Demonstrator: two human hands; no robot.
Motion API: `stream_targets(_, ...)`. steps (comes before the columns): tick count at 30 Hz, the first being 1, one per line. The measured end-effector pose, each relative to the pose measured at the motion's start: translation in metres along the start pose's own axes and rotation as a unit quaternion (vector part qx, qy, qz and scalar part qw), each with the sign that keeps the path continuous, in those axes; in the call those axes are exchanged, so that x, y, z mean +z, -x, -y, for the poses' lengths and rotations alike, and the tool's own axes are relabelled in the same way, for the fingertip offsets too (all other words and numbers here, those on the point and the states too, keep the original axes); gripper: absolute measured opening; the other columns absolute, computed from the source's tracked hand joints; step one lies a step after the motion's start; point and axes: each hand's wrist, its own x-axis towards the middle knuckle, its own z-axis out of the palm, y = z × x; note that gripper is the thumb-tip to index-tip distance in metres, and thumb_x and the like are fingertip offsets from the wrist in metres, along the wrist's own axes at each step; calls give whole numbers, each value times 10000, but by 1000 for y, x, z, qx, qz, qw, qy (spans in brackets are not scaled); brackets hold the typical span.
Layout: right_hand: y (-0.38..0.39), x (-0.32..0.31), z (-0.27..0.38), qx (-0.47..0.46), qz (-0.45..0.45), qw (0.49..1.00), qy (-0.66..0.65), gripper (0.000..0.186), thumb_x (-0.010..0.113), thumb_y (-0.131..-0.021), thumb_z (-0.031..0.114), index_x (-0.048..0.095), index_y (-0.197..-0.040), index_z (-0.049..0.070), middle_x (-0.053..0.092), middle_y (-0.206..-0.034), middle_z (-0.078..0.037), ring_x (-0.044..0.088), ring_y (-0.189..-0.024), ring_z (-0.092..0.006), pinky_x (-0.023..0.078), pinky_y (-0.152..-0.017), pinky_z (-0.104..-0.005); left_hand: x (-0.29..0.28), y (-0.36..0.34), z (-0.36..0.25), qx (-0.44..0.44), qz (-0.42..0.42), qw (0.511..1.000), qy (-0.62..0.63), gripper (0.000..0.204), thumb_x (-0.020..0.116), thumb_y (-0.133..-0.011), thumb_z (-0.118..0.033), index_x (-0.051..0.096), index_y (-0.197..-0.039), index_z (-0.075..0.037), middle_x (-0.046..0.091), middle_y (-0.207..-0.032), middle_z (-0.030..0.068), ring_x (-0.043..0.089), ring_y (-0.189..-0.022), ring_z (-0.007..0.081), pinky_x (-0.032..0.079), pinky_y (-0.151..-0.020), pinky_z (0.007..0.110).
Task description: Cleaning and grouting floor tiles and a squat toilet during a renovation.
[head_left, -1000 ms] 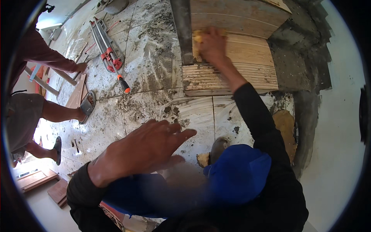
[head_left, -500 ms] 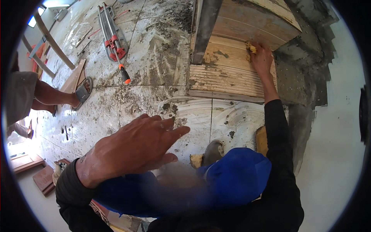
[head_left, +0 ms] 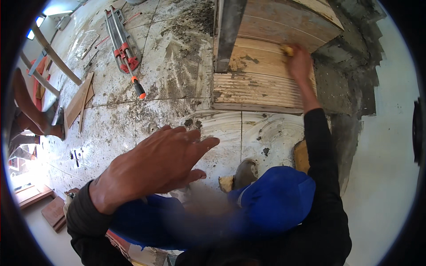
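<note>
Right hand (head_left: 300, 62) grips yellow sponge (head_left: 287, 50) at step (head_left: 262, 84) riser edge; left hand (head_left: 162, 162) open, spread.

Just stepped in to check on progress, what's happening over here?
A person crouches over smeared floor tiles. Their right hand presses a small yellow sponge against the wood-look tiles of a step, near the riser. Their left hand hovers open above their blue-clad knee, holding nothing. A tile cutter lies on the floor farther off, and another person's leg shows at the left edge.
</note>
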Motion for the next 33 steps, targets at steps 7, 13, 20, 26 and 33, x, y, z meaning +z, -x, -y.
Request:
stream_targets(7,2,29,50,14,0,999,-43,329,745,-827,176,756,-1152,129,688,-1195,-125,605,-1173,-354,456,-1008,-559,6,4,-5,11,23,1000,15,635,672,-980,-330,449,-1516,-71,649,-1185,176,622,-1144,366,471,-1014,468)
stream_targets(13,19,42,130,-137,2,987,-85,383,681,-910,257,698,-1268,123,649,-1313,-138,579,-1262,-336,438,-1078,-526,10,-16,-5,-4,71,997,-3,633,693,-966,-340,475,-1501,-80,653,-1177,176,620,-1142,378,472,-1014,467)
stream_targets(20,31,-10,-75,-28,-91,994,54,438,655,-954,346,655,-1245,19,648,-1295,-198,594,-1260,-359,500,-1021,-521,0,2,-9,-7,-12,1000,13,650,709,-954,-318,463,-1522,-119,651,-1168,172,620,-1120,376,472,-1010,461)
stream_targets(26,33,36,114,-54,-12,998,-37,425,601,-977,327,637,-1297,50,621,-1346,-181,559,-1294,-376,431,-1107,-497,4,-11,-10,-5,55,998,10,652,708,-952,-299,458,-1520,-99,645,-1183,169,617,-1141,366,468,-1019,467)
stream_targets(33,94,-23,103,-138,118,978,-103,440,577,-1012,299,607,-1381,60,514,-1532,-135,430,-1448,-373,299,-1194,-567,6,-16,-5,23,15,999,30,639,707,-953,-300,470,-1499,-70,642,-1204,170,613,-1169,378,466,-1027,466)
